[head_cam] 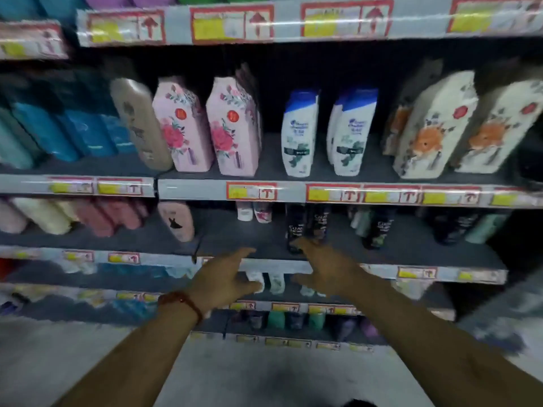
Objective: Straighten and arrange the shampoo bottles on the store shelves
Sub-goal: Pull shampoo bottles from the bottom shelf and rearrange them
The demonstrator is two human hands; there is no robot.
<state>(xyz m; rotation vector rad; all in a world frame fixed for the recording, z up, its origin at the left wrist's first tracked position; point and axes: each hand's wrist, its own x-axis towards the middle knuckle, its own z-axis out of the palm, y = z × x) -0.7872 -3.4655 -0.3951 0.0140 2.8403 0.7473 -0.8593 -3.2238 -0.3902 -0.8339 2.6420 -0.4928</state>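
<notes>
Left hand [226,277], fingers [245,252] spread and empty, hovers before the lower shelf [235,239]; right hand [329,271] likewise splayed, fingertips near the dark shampoo bottles [295,227] standing at mid-shelf; contact unclear through blur. Judged: rigid plastic, smooth and probably slippery, moderately heavy if full; grip around the body, not the cap.

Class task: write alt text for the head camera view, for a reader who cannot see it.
Two empty hands, left hand and right hand, reach open toward dark bottles on a store shelf; above stand pink floral bottles and white blue-capped bottles.
</notes>
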